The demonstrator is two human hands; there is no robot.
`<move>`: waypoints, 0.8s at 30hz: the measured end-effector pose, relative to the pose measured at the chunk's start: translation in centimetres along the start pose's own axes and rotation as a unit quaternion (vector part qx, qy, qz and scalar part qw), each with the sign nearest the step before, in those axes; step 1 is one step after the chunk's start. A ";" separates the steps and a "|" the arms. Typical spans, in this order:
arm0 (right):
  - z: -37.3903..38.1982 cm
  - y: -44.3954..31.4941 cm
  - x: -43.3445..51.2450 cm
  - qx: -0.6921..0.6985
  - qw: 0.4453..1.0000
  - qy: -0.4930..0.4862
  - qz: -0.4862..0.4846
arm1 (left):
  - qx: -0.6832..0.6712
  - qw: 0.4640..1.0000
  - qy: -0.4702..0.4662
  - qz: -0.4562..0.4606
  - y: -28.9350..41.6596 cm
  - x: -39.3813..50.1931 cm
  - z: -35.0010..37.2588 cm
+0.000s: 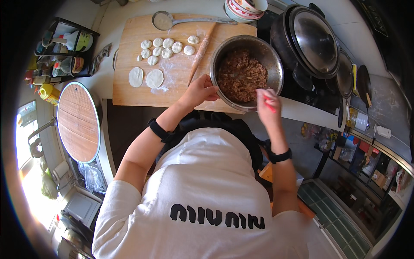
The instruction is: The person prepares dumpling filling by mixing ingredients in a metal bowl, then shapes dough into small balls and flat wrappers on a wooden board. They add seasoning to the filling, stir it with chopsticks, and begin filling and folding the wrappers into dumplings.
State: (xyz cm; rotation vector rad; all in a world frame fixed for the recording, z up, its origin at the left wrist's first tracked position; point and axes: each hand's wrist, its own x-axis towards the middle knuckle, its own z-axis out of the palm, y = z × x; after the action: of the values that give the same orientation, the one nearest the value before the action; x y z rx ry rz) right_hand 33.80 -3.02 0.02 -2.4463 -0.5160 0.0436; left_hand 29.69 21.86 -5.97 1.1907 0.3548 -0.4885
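My left hand (202, 90) grips the near-left rim of a stainless steel bowl (275, 69) at the right of a wooden board (129, 97). Minced filling (241, 76) lies in the bowl. Over the bowl's near-right side, my right hand (269, 104) is closed around a red-handled utensil (270, 105); its far end is hidden. Left of the bowl, a floured wooden rolling pin (202, 51) lies slantwise. Several small dough pieces (168, 43) sit beyond two flat dough rounds, one at the left (136, 77) and one beside it (154, 78). Loose flour dusts the wood.
A metal ladle (163, 20) holding flour-like powder lies along the board's far edge. Stacked bowls (244, 11) stand beyond it. A large lidded pot (313, 42) sits on the black stove at right. At left are a round slatted tray (78, 122) and a black rack (77, 53) with bottles.
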 end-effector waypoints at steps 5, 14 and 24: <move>3.9 -0.8 -2.1 0.237 0.967 0.074 0.058 | -0.005 1.000 0.002 0.008 -0.3 0.1 0.0; -1.1 -0.4 -0.6 0.075 0.981 0.087 0.154 | -0.004 1.000 0.005 0.009 -0.4 0.0 -0.1; 4.5 -0.5 -0.8 0.306 0.933 0.142 0.127 | 0.002 1.000 0.000 0.008 -0.3 0.1 0.0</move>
State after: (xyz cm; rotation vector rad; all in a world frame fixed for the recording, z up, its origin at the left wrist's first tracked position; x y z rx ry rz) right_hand 32.18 -0.31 -3.38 -1.8445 -0.0336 -0.0377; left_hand 29.64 21.76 -6.26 1.1958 0.3443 -0.4748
